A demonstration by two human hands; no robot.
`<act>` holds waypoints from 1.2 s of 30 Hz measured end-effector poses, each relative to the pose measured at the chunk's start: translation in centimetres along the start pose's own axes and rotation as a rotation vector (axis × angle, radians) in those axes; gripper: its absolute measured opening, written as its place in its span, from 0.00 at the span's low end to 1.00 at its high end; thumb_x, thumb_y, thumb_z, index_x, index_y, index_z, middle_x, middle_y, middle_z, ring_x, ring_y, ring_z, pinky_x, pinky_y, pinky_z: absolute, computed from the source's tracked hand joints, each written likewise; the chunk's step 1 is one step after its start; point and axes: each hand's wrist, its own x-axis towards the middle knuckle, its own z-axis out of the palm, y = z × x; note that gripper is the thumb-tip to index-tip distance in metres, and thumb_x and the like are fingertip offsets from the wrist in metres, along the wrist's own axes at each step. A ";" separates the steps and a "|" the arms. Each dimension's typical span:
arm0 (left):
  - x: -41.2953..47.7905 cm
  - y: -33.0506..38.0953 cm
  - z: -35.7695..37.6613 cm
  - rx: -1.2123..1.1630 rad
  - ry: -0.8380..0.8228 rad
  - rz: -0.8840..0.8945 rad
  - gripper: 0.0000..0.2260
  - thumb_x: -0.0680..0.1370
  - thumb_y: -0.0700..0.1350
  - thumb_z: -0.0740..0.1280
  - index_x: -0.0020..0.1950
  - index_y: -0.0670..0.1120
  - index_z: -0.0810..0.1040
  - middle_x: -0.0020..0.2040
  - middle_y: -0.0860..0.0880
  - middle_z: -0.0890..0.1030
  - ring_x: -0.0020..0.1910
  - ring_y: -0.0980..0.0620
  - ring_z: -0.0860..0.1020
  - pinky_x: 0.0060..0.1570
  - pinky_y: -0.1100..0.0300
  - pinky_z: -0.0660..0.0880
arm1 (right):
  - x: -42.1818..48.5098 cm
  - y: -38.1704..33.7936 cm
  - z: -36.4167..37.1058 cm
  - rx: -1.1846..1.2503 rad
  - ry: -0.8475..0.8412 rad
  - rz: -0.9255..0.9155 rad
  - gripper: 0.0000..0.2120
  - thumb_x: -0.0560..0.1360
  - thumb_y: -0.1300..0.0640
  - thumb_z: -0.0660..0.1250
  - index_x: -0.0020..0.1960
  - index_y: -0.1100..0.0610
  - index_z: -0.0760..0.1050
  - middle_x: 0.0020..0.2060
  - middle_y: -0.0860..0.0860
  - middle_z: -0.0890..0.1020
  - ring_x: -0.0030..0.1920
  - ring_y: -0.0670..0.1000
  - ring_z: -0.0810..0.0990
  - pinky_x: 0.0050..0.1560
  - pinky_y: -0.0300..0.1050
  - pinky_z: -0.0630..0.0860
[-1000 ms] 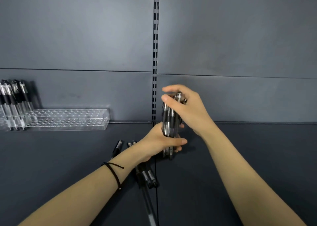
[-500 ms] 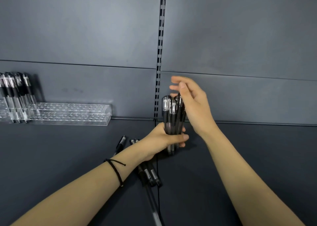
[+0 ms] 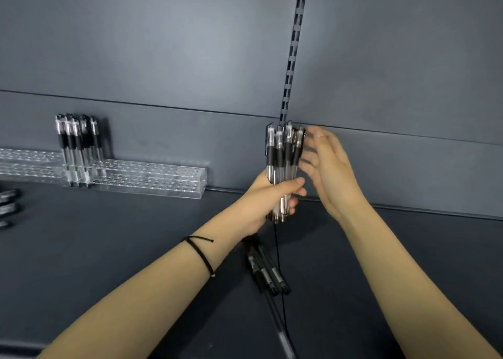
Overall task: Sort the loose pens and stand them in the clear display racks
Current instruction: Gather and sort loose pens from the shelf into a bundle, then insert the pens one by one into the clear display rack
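While our left hand grips a bundle of black gel pens low on the barrels, fingers curled tight round it, the bundle stands upright above the dark shelf, caps up. Our right hand is spread open just beside the caps, fingers loose. It is blurred, so we cannot tell if it touches them. A black cord bracelet sits on our left wrist. A few loose pens lie on the shelf below the left hand. Well to the left, against the back panel, is a clear display rack with a cluster of pens standing at its left end. More pens lie at the frame's left edge. A slotted upright runs up the panel behind the bundle.
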 end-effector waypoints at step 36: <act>-16.2 10.6 -36.9 -0.151 0.077 -0.246 0.10 0.77 0.36 0.68 0.58 0.37 0.80 0.53 0.39 0.84 0.48 0.45 0.85 0.45 0.54 0.83 | -4.7 6.1 38.2 -0.332 -0.046 0.246 0.07 0.78 0.57 0.67 0.52 0.60 0.79 0.38 0.50 0.81 0.39 0.46 0.80 0.41 0.40 0.80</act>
